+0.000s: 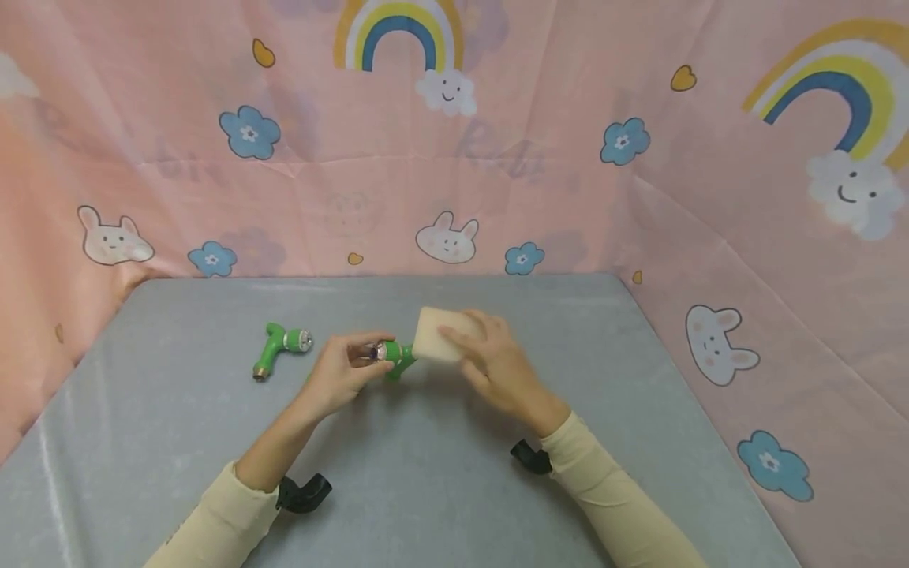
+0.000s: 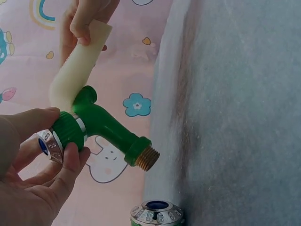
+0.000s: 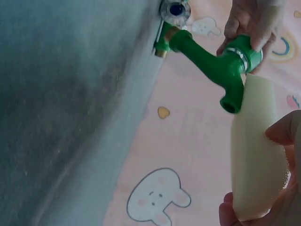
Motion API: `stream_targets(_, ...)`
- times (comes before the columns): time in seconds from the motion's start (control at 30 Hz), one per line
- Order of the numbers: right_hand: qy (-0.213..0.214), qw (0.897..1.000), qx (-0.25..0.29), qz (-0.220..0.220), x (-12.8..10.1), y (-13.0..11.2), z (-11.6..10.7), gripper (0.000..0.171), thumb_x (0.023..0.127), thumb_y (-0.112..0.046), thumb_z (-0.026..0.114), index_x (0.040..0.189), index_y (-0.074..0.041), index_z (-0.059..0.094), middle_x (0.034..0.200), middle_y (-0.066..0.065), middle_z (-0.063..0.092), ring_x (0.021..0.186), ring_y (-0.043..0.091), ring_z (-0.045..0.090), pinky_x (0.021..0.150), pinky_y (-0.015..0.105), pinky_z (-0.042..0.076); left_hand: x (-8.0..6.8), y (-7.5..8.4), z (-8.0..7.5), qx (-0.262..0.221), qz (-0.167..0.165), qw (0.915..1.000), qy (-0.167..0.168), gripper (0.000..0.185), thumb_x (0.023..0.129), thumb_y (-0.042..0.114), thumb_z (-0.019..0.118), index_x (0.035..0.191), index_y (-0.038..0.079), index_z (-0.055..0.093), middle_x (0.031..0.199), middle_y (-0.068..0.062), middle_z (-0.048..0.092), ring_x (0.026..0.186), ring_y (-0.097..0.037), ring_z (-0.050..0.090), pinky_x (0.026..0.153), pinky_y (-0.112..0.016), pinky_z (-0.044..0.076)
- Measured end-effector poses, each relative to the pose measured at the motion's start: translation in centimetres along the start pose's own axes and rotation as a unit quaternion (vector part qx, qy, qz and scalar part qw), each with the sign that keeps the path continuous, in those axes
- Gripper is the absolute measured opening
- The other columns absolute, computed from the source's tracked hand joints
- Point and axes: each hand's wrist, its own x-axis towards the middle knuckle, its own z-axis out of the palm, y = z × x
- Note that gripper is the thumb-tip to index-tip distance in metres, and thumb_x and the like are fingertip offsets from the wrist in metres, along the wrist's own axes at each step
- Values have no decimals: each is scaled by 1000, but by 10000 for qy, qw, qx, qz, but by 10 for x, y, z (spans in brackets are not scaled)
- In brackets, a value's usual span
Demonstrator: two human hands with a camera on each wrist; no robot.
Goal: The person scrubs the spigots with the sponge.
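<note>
My left hand pinches a green tap by its ribbed round knob, thumb on one side and fingers on the other. The tap is held up off the table, its brass threaded end pointing away from the knob. In my right hand is a cream-coloured sponge block, gripped between thumb and fingers. The sponge's end lies against the tap by the spout, and it looks bent there in the left wrist view.
A second green tap lies on the grey cloth-covered table, left of my left hand. A pink patterned curtain stands behind and at the sides. Black mounts stick out from both wrists.
</note>
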Motion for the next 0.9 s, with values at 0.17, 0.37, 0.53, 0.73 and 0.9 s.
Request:
stream_targets(0.17, -84, 9995, 19, 298, -3, 7, -3, 52, 90, -8, 58, 139, -23, 63, 144, 22, 51, 128, 46, 48, 99, 61, 49, -1, -1, 0, -81, 163, 9998, -14, 39, 91, -2, 70, 130, -3, 65, 137, -25, 59, 125, -38, 62, 99, -31, 57)
stream_targets(0.37, -96, 9981, 136, 587, -5, 9, -8, 51, 92, -11, 58, 142, -22, 60, 145, 25, 49, 130, 47, 46, 98, 62, 47, -1, -3, 3, 435, 340, 9983, 162, 37, 90, -2, 72, 127, 0, 68, 134, -22, 62, 123, -36, 62, 102, -40, 56)
stream_targets(0.53, -355, 9978, 220, 523, -5, -1, -7, 50, 98, -20, 58, 148, -23, 54, 147, 27, 48, 131, 47, 48, 101, 63, 46, -1, -5, 9, 659, 685, 9952, 239, 35, 87, -5, 73, 122, 0, 70, 131, -19, 65, 119, -34, 64, 99, -37, 57)
stream_targets(0.73, -795, 9941, 410, 621, -5, -11, -2, 49, 101, -25, 55, 149, -25, 51, 149, 25, 47, 132, 44, 49, 98, 62, 48, -2, -5, 12, 624, 891, 9931, 427, 36, 83, -14, 73, 116, -1, 72, 131, -21, 63, 127, -38, 59, 103, -38, 54)
stream_targets(0.9, -898, 9922, 471, 728, -3, -6, -8, 48, 100, -22, 55, 148, -24, 54, 146, 26, 50, 127, 44, 52, 93, 60, 51, -2, -4, 12, 684, 939, 9916, 565, 36, 80, -16, 72, 112, 0, 73, 133, -20, 63, 132, -39, 56, 103, -41, 54)
